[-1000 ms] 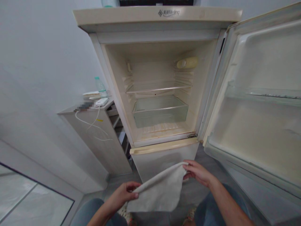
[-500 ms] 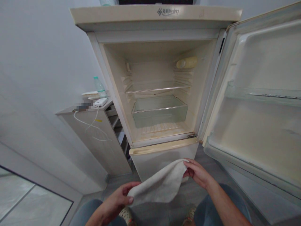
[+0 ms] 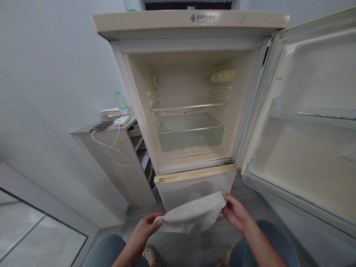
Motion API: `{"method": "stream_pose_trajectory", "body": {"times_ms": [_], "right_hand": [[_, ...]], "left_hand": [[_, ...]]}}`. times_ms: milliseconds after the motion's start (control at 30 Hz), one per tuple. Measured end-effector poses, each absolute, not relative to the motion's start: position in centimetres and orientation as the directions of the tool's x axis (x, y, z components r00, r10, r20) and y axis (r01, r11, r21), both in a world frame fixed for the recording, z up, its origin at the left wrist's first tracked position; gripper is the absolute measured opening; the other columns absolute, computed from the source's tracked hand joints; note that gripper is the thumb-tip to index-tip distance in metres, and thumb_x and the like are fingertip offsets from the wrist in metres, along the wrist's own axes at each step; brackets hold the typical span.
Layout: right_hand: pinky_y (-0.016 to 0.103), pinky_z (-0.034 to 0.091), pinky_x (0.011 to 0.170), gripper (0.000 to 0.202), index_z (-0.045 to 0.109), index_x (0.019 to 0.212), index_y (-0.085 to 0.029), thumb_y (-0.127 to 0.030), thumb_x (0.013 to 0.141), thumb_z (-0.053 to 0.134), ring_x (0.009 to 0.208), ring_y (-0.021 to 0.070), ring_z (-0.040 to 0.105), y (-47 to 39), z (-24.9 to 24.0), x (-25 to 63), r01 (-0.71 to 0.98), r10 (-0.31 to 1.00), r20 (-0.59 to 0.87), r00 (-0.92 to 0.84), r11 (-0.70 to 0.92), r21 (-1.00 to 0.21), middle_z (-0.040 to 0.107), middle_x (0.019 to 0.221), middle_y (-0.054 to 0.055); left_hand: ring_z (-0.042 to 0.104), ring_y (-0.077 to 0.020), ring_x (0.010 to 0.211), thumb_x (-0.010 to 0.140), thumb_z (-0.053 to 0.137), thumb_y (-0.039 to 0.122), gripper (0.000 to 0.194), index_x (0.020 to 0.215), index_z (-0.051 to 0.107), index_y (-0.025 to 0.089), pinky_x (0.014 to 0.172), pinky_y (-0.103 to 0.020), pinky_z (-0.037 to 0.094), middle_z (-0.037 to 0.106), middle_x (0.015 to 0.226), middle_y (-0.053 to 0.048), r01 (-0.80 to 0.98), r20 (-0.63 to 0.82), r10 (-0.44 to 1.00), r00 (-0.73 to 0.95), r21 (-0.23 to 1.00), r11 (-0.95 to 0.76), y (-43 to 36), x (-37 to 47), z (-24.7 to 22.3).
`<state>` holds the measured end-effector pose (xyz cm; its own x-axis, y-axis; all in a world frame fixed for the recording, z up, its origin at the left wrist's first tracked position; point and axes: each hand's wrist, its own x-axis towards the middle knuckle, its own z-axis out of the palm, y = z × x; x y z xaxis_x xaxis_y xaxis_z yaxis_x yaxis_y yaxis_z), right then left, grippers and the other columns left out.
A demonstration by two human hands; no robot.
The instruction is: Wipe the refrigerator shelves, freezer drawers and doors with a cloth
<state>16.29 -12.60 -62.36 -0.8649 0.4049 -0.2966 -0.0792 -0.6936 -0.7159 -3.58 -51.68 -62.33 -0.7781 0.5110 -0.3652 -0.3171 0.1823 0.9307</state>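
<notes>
A white cloth (image 3: 191, 216) is stretched between my two hands, low in front of the refrigerator (image 3: 194, 189). My left hand (image 3: 148, 227) pinches its left end between thumb and fingers. The upper right corner of the cloth is gripped by my right hand (image 3: 234, 210). Behind it, the upper compartment stands open, with a glass shelf (image 3: 190, 103) and a clear drawer (image 3: 191, 139) inside. The cloth touches only my hands, as far as I can see.
The refrigerator door (image 3: 311, 148) is swung open on the right. At the left, a low cabinet (image 3: 111, 163) carries a plastic bottle (image 3: 121, 104), a white device (image 3: 122, 120) and a hanging cable. My knees and shoes are below.
Both hands still hold the cloth, which now hangs more level and less deep. My left hand has risen slightly, and my right hand has shifted a little right. The whole view has moved slightly.
</notes>
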Motion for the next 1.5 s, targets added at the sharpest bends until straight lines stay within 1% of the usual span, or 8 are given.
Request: {"method": "stream_pose_trajectory", "body": {"times_ms": [133, 267, 500, 733, 967, 1200, 1333, 1500], "right_hand": [[0.043, 0.07, 0.088, 0.023, 0.083, 0.103, -0.024, -0.04, 0.089, 0.091, 0.084, 0.0257, 0.084, -12.9, -64.3, 16.1, -0.101, 0.393, -0.348, -0.851, -0.773, -0.626, 0.092, 0.099, 0.006], [0.038, 0.07, 0.081, 0.024, 0.083, 0.101, -0.021, -0.04, 0.088, 0.091, 0.082, 0.0236, 0.084, -13.9, -66.1, 16.0, -0.062, 0.363, -0.421, -0.832, -0.813, -0.579, 0.091, 0.094, 0.006], [0.039, 0.067, 0.065, 0.05, 0.084, 0.11, -0.026, -0.067, 0.082, 0.093, 0.096, 0.0316, 0.083, -19.5, -65.8, 15.7, 0.036, 0.502, -0.351, -0.79, -0.533, -0.845, 0.09, 0.108, 0.009], [0.062, 0.039, 0.145, 0.044, 0.09, 0.137, -0.033, -0.047, 0.096, 0.085, 0.162, 0.0417, 0.061, -27.3, -63.4, 15.6, 0.072, 0.498, 0.026, -0.867, 0.177, -0.982, 0.072, 0.169, 0.012], [0.063, 0.045, 0.141, 0.031, 0.093, 0.117, -0.026, -0.041, 0.096, 0.074, 0.16, 0.0394, 0.064, -25.6, -63.2, 18.4, 0.171, 0.615, 0.0, -0.788, 0.219, -0.961, 0.071, 0.168, 0.018], [0.06, 0.043, 0.141, 0.1, 0.055, 0.178, -0.028, -0.053, 0.086, 0.083, 0.169, 0.0371, 0.055, -22.0, -61.7, 25.2, 0.144, 0.791, 0.034, -0.611, 0.153, -0.978, 0.057, 0.184, 0.017], [0.047, 0.059, 0.119, 0.112, 0.058, 0.176, -0.027, -0.036, 0.07, 0.094, 0.134, 0.035, 0.077, -22.6, -58.3, 27.8, 0.276, 0.592, -0.07, -0.803, 0.264, -0.924, 0.08, 0.155, 0.015], [0.034, 0.06, 0.081, 0.032, 0.091, 0.098, -0.026, -0.034, 0.066, 0.093, 0.089, 0.0288, 0.08, -22.9, -57.8, 28.4, 0.447, 0.589, -0.206, -0.782, 0.298, -0.844, 0.086, 0.089, 0.001]], "left_hand": [[0.064, -0.0259, 0.078, 0.066, 0.103, 0.083, 0.068, 0.079, 0.084, 0.019, 0.075, -0.033, 0.047, 0.075, 0.074, -0.004, -0.114, -0.263, 0.519, -0.813, 0.947, 0.301, -51.4, -4.0, -62.7], [0.077, -0.0321, 0.101, 0.078, 0.104, 0.059, 0.051, 0.099, 0.085, 0.017, 0.091, -0.038, 0.061, 0.085, 0.101, -0.011, -0.428, -0.376, 0.509, -0.774, 0.904, 0.017, -50.3, -2.7, -62.9], [0.08, -0.0307, 0.094, 0.085, 0.099, 0.046, 0.039, 0.103, 0.079, 0.018, 0.089, -0.044, 0.07, 0.084, 0.102, -0.011, -0.574, -0.448, 0.499, -0.742, 0.809, -0.128, -45.6, 0.2, -64.8], [0.075, -0.0285, 0.099, 0.077, 0.105, 0.074, 0.066, 0.104, 0.076, 0.021, 0.089, -0.036, 0.063, 0.08, 0.103, -0.01, -0.415, -0.286, 0.644, -0.71, 0.908, -0.055, -39.5, 3.9, -64.7], [0.08, -0.0307, 0.103, 0.074, 0.098, 0.052, 0.071, 0.132, 0.076, 0.018, 0.085, -0.038, 0.065, 0.085, 0.122, -0.014, -0.455, -0.357, 0.715, -0.601, 0.888, 0.062, -37.3, 3.7, -63.9], [0.071, -0.0245, 0.092, 0.071, 0.094, 0.047, 0.061, 0.122, 0.075, 0.02, 0.077, -0.033, 0.057, 0.078, 0.104, -0.005, -0.42, -0.35, 0.894, -0.279, 0.882, 0.214, -35.8, 4.2, -58.8], [0.059, -0.0189, 0.081, 0.072, 0.083, 0.035, 0.038, 0.105, 0.073, 0.02, 0.075, -0.03, 0.043, 0.065, 0.086, 0.003, -0.102, -0.23, 0.973, -0.028, 0.969, 0.226, -34.2, 4.4, -57.0], [0.065, -0.0244, 0.097, 0.068, 0.069, 0.027, 0.035, 0.102, 0.074, 0.022, 0.086, -0.033, 0.046, 0.073, 0.096, 0.0, 0.344, -0.126, 0.989, 0.081, 0.935, 0.091, -30.4, 5.5, -57.6]]}}
